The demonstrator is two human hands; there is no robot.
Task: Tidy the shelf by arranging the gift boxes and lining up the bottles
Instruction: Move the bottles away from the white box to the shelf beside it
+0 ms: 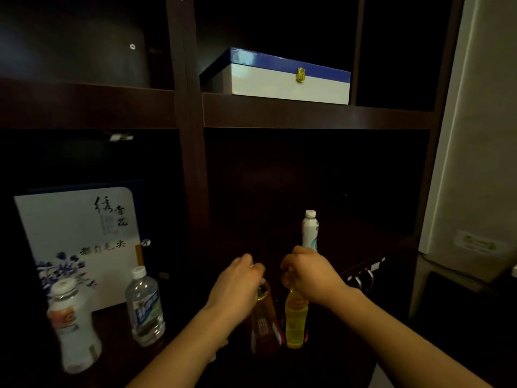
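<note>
My left hand (237, 284) is closed over the top of a brown tea bottle (264, 329) standing on the lower shelf. Right beside it, my right hand (310, 273) grips the neck of a yellow drink bottle (296, 320). Behind my right hand a white bottle (310, 231) stands upright. In the left bay a clear water bottle (144, 306) and a white bottle with an orange label (71, 323) stand in front of a flat white gift box with blue flowers (78, 242), propped upright. A blue-lidded white gift box (279, 77) with a gold clasp lies on the upper shelf.
A dark wooden upright (193, 163) divides the left bay from the middle bay. The shelf board (307, 113) spans above the bottles. A pale appliance (472, 152) stands to the right of the shelving unit. Small metal handles (363, 278) show at the shelf's right front.
</note>
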